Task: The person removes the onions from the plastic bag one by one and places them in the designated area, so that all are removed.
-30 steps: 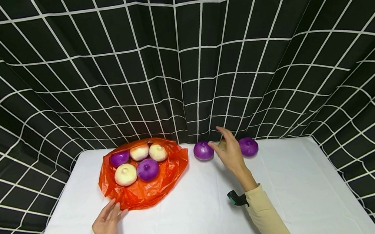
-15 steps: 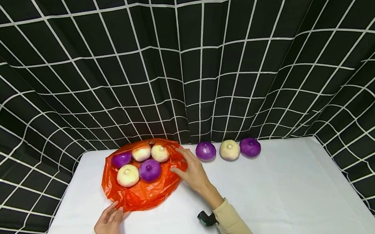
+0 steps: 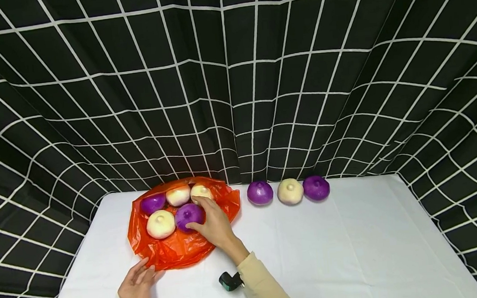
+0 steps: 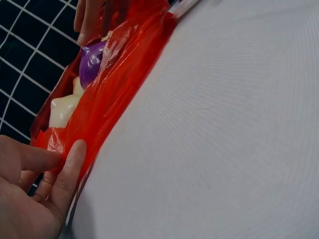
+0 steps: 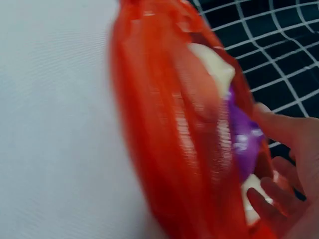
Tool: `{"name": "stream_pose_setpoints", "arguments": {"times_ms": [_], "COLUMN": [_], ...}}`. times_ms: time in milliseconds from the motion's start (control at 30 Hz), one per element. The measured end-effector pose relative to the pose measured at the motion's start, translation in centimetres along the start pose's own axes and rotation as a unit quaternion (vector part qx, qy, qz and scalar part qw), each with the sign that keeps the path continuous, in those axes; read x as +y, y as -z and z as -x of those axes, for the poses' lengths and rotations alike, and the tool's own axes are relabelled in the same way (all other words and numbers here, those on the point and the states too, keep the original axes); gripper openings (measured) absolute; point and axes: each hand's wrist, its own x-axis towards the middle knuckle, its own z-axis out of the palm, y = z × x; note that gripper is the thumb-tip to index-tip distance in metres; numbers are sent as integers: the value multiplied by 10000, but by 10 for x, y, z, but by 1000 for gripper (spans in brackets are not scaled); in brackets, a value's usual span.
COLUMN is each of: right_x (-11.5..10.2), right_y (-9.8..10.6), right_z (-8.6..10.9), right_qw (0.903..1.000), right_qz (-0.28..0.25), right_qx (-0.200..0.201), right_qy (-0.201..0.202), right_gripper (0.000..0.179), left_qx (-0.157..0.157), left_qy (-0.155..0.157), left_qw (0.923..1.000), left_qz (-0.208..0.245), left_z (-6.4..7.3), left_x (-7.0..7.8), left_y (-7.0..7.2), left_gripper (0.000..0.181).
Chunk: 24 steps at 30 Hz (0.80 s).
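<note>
An orange-red plastic bag (image 3: 179, 253) lies with its mouth open on the left of the white table, holding several onions. My left hand (image 3: 137, 290) pinches the bag's near-left edge between thumb and fingers, plainest in the left wrist view, where the bag (image 4: 114, 92) rises from the hand. Over the bag's right side, my right hand (image 3: 217, 224) reaches around the front purple onion (image 3: 186, 216), its fingers spread. In the right wrist view a gap shows between the fingers and that purple onion (image 5: 244, 142). A white onion (image 3: 160, 224) sits left of it; others lie behind.
Right of the bag, along the table's back edge, stand a purple onion (image 3: 260, 193), a white onion (image 3: 290, 191) and another purple onion (image 3: 316, 188) in a row. A black curtain (image 3: 301, 91) with white grid lines encloses the back and sides.
My right hand has moved left from the white onion in the back row, leaving it there, to the purple onion in the bag. The left hand stays at the bag's edge.
</note>
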Motion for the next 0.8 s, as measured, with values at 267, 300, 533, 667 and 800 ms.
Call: {"name": "stream_pose_setpoints", "arguments": {"times_ms": [267,300,533,667,800], "right_x": [6,6,4,3,1], "right_y": [-22,-23,-28,-29,-27], "right_z": [4,4,6,6,7], "right_qw": [9967,9965,9965,9972,9978], "right_qz": [811,835,682,501,436], "right_qx": [-39,-70,-272,-324,-297], "right_qy": [-28,-46,-392,-461,-398], "right_gripper": [69,70,76,73,72], "left_qx": [60,67,-27,34,37], "left_qy": [-74,-82,-219,-228,-253], "left_qw": [9999,9999,9992,9991,9993], "left_qz": [42,95,325,357,278], "left_z": [0,0,0,1,0], "left_x": [-3,-3,-4,-3,-4], "left_y": [-2,-3,-3,-4,-3], "left_gripper": [36,36,35,34,34]}}
